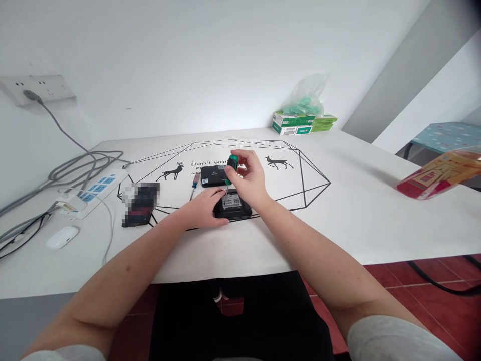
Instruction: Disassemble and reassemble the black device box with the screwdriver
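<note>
A black device (233, 204) with a white label lies on the white table. My left hand (206, 208) holds its left side, thumb at the near edge and fingers at the far left corner. In my right hand (248, 175) is an upright green and black screwdriver (232, 163), its shaft pointing down at the device's left part; whether the tip touches is too small to tell. Just behind lies a black case (212, 176) with small stickers. A second screwdriver (196, 180) with a red and blue handle rests left of that case.
A power strip (99, 190) with tangled cables, a white mouse-like case (62, 237) and a pixelated dark object (142, 204) are at the left. Green boxes (295, 122) stand by the wall; a red-yellow package (438, 175) lies right.
</note>
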The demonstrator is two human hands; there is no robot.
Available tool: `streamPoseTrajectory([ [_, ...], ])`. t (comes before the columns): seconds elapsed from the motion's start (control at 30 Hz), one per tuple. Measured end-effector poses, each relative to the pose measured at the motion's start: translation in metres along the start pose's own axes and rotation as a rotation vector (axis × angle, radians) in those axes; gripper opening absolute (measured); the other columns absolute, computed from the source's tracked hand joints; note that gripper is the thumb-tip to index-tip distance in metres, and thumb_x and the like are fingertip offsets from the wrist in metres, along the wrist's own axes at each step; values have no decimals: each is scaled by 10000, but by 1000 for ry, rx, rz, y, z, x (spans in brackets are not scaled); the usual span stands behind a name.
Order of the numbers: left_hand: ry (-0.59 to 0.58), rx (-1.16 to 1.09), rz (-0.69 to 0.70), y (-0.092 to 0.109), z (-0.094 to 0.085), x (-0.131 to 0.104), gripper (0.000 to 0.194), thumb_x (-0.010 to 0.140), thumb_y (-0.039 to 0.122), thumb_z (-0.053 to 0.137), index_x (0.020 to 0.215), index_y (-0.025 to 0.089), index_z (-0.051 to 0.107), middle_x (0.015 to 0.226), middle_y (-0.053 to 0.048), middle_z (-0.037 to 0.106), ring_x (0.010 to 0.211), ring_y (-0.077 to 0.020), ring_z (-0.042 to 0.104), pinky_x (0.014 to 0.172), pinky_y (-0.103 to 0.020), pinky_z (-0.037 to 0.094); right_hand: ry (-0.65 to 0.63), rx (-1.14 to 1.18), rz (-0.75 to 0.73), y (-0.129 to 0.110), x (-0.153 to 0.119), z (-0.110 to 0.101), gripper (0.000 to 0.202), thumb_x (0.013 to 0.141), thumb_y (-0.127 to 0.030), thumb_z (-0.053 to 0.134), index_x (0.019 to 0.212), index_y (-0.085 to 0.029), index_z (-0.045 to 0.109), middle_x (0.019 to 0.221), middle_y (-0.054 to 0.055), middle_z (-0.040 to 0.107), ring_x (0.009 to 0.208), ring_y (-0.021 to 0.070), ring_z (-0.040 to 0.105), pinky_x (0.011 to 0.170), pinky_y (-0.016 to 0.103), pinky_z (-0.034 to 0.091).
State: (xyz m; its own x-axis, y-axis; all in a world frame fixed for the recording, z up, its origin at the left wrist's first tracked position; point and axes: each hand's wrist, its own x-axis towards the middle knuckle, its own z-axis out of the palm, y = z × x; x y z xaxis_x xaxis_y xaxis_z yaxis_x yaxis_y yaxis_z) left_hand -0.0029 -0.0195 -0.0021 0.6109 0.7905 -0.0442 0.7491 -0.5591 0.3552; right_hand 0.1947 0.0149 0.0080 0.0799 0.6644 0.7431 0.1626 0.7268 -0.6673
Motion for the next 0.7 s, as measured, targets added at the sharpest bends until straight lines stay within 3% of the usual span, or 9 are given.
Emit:
streamPoseTrajectory([
  [0.27,86,21,-59,-13,11,7,1044,916,703,675,1723,110,380,1837,-225,299,1702,-442,287,1369,-573,313,23,0,5,6,1,1,342,915,-307,741,1254,-302,688,1143,49,642,977,193,651,715,326,617],
  [0.7,69,27,-60,-17,9,9,1047,952,705,604,1744,75,337,1858,-224,233,1720,-428,243,1377,-564,296,66,-51,-35,4,0,2,328,959,-313,710,1282,-309,652,1182,57,636,1017,202,667,747,345,632],
])
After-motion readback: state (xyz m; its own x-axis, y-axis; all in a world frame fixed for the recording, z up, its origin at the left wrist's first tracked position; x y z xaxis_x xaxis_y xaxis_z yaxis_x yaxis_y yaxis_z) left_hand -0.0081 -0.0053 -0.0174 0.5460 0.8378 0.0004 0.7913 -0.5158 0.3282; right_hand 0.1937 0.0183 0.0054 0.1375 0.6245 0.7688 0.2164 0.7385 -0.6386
